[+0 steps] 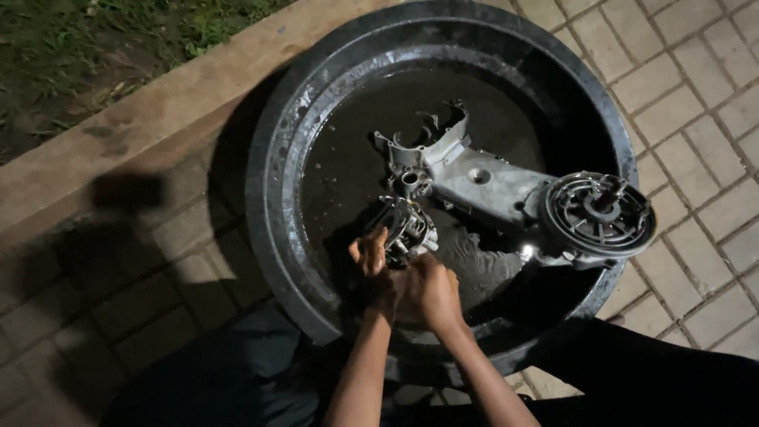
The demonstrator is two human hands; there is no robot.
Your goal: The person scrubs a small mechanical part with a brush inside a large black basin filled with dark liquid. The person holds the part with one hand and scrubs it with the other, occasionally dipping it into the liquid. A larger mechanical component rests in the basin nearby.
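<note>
Both hands at tub (273, 198) near edge, washing step, by look. Left hand (370, 257) and right hand (431, 292), fingers curled around small metal part (402, 229) just above fingertips, over dark liquid. Big casing (490, 190) beyond fingers. Next, probably: turn part, firm grip, slippery.

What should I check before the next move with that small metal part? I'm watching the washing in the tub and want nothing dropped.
1. Both hands on the part: the left hand and right hand both touch the small round metal part. Ok.
2. Firmness of the grip: the fingers are partly hidden and blurred. Cannot tell.
3. Part held over the black tub, not the paving. Ok.
4. Large grey engine casing lies in the tub, its round end resting over the rim. Cannot tell if steady.
5. Lighting: dim, with deep shadow at the near side. Not ok.
</note>
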